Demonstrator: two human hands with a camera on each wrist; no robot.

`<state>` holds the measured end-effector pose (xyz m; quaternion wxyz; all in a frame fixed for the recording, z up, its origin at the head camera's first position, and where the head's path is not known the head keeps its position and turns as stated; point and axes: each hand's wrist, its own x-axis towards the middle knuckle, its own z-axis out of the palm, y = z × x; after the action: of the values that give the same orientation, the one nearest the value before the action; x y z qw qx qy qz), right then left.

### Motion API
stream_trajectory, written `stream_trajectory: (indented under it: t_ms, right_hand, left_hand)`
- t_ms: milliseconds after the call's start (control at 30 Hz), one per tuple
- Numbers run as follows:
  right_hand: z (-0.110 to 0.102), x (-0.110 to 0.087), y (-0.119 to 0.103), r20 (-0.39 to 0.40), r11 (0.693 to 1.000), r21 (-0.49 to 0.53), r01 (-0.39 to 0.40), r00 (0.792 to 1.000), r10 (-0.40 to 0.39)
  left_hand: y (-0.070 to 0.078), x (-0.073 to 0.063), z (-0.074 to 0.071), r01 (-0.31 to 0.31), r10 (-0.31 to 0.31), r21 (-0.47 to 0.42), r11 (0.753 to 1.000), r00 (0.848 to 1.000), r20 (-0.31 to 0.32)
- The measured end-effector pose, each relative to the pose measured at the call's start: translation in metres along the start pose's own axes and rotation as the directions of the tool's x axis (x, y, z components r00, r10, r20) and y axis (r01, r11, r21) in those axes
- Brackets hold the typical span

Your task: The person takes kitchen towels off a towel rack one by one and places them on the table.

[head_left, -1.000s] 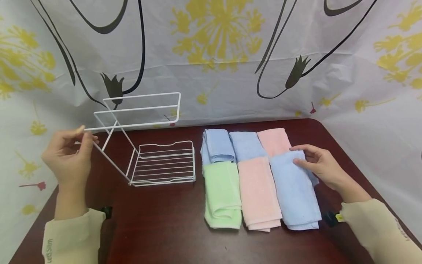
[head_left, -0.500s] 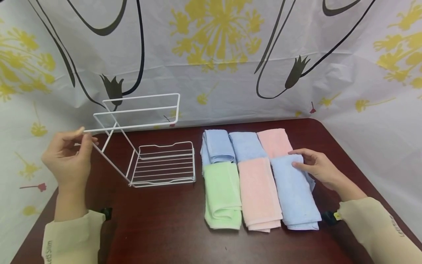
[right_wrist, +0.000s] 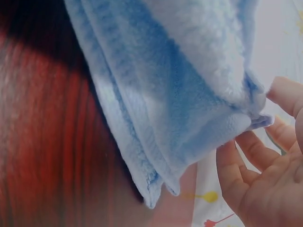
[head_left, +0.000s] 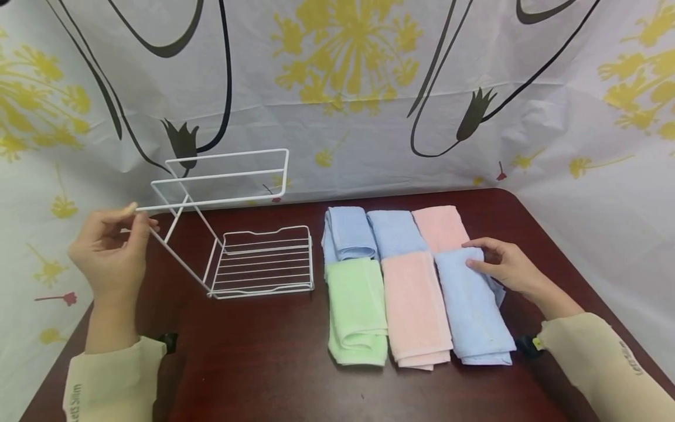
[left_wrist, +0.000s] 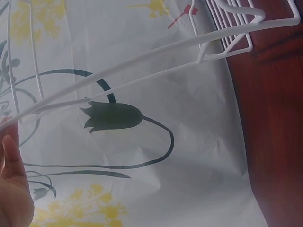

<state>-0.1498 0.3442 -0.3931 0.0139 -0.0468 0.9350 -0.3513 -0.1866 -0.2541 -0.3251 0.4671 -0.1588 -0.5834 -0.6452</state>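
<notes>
At the left, my left hand (head_left: pixel 112 245) pinches a top corner of the white wire rack (head_left: pixel 262 288) between thumb and fingers. The rack's slatted base sits low on the table, and its upper frame rises toward the left. In the left wrist view, the fingers (left_wrist: pixel 13 158) show at the end of a long rack bar (left_wrist: pixel 142 56). My right hand (head_left: pixel 508 264) pinches the far right corner of a folded blue towel (head_left: pixel 473 316), thumb on top and fingers beyond the edge. The right wrist view shows that towel's layered folds (right_wrist: pixel 161 94) hanging close by the fingertips (right_wrist: pixel 277 92).
Left of that towel lie a folded pink towel (head_left: pixel 416 310) and a green one (head_left: pixel 357 313). Behind them are two blue towels (head_left: pixel 396 233) and another pink one (head_left: pixel 439 227). A flower-printed sheet (head_left: pixel 337 129) stands behind the dark red table (head_left: pixel 253 363).
Over the first half second, my right hand has come slightly lower and the blue towel's far end has dropped and drawn nearer. My left hand and the rack have stayed in place.
</notes>
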Motion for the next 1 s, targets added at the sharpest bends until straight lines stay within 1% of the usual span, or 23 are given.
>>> stream_trajectory:
  t_ms: [133,200,233,267,333,400,433,467,500,533,567,600,633,667,700,733,767,800,833,867,900,933,1000]
  right_hand:
    - [-0.002,0.002,-0.001,-0.002,1.000,-0.031,-0.005,1.000,0.005]
    - [-0.004,0.002,-0.002,-0.009,0.998,-0.056,-0.005,1.000,0.004]
    - [-0.005,0.003,-0.002,-0.014,0.998,-0.070,-0.001,1.000,0.000]
    - [-0.007,0.003,-0.002,-0.024,0.996,-0.087,0.007,1.000,-0.009]
    - [-0.010,0.003,-0.003,-0.052,0.993,-0.115,0.032,0.998,-0.038]
    - [-0.015,0.003,-0.005,-0.087,0.988,-0.145,0.061,0.993,-0.074]
    - [-0.018,0.003,-0.006,-0.104,0.985,-0.160,0.070,0.991,-0.088]
    - [-0.021,0.004,-0.007,-0.118,0.982,-0.169,0.083,0.988,-0.104]
    - [-0.025,0.005,-0.008,-0.127,0.979,-0.175,0.101,0.984,-0.125]
    - [-0.029,0.005,-0.009,-0.133,0.976,-0.184,0.118,0.981,-0.144]
    - [-0.033,0.005,-0.010,-0.138,0.972,-0.195,0.135,0.977,-0.164]
    - [-0.038,0.005,-0.011,-0.141,0.966,-0.208,0.151,0.973,-0.183]
    - [-0.042,0.004,-0.012,-0.141,0.960,-0.232,0.159,0.971,-0.195]
    - [-0.046,0.002,-0.013,-0.141,0.952,-0.261,0.161,0.969,-0.203]
    - [-0.049,0.000,-0.014,-0.139,0.941,-0.302,0.154,0.969,-0.203]
    - [-0.052,-0.003,-0.015,-0.138,0.927,-0.350,0.134,0.972,-0.193]
    - [-0.054,-0.006,-0.016,-0.136,0.911,-0.398,0.113,0.974,-0.180]
    - [-0.055,-0.008,-0.018,-0.133,0.890,-0.448,0.088,0.978,-0.163]
    - [-0.056,-0.011,-0.020,-0.130,0.867,-0.494,0.064,0.981,-0.147]
    - [-0.056,-0.014,-0.021,-0.127,0.847,-0.529,0.048,0.983,-0.135]
    - [-0.056,-0.016,-0.022,-0.126,0.828,-0.559,0.041,0.983,-0.133]
    - [-0.055,-0.018,-0.023,-0.128,0.812,-0.583,0.036,0.982,-0.136]
    - [-0.054,-0.021,-0.024,-0.130,0.787,-0.616,0.035,0.981,-0.145]
  left_hand:
    - [-0.002,0.000,-0.002,0.016,-0.015,-0.057,0.998,1.000,0.004]
    - [-0.002,0.001,-0.004,0.029,-0.027,-0.080,0.996,0.999,0.018]
    - [-0.001,0.001,-0.006,0.037,-0.034,-0.083,0.996,0.999,0.033]
    - [0.000,0.001,-0.008,0.047,-0.044,-0.060,0.997,0.998,0.053]
    - [0.001,0.002,-0.014,0.062,-0.063,0.013,0.998,0.992,0.110]
    - [0.002,0.002,-0.024,0.066,-0.087,0.130,0.989,0.982,0.169]
    - [0.003,0.002,-0.029,0.065,-0.105,0.197,0.978,0.974,0.200]
    - [0.004,0.002,-0.035,0.060,-0.125,0.273,0.960,0.966,0.227]
    - [0.005,0.002,-0.041,0.052,-0.148,0.349,0.936,0.955,0.257]
    - [0.006,0.002,-0.048,0.028,-0.165,0.425,0.905,0.943,0.289]
    - [0.006,0.002,-0.056,-0.003,-0.189,0.513,0.858,0.928,0.321]
    - [0.007,0.002,-0.063,-0.044,-0.217,0.591,0.805,0.906,0.364]
    - [0.007,0.002,-0.070,-0.095,-0.242,0.650,0.754,0.879,0.410]
    - [0.008,0.002,-0.077,-0.142,-0.290,0.716,0.684,0.847,0.446]
    - [0.008,0.002,-0.083,-0.188,-0.342,0.764,0.617,0.810,0.477]
    - [0.008,0.001,-0.088,-0.239,-0.388,0.797,0.555,0.773,0.502]
    - [0.008,0.001,-0.093,-0.275,-0.442,0.824,0.496,0.736,0.512]
    - [0.008,0.001,-0.096,-0.312,-0.487,0.843,0.438,0.705,0.514]
    - [0.008,0.000,-0.100,-0.333,-0.530,0.860,0.387,0.683,0.503]
    - [0.008,0.000,-0.103,-0.346,-0.567,0.875,0.339,0.667,0.484]
    - [0.007,-0.001,-0.106,-0.359,-0.582,0.881,0.307,0.662,0.473]
    - [0.006,-0.002,-0.108,-0.372,-0.589,0.884,0.282,0.660,0.466]
    - [0.004,-0.006,-0.113,-0.379,-0.599,0.889,0.258,0.659,0.455]
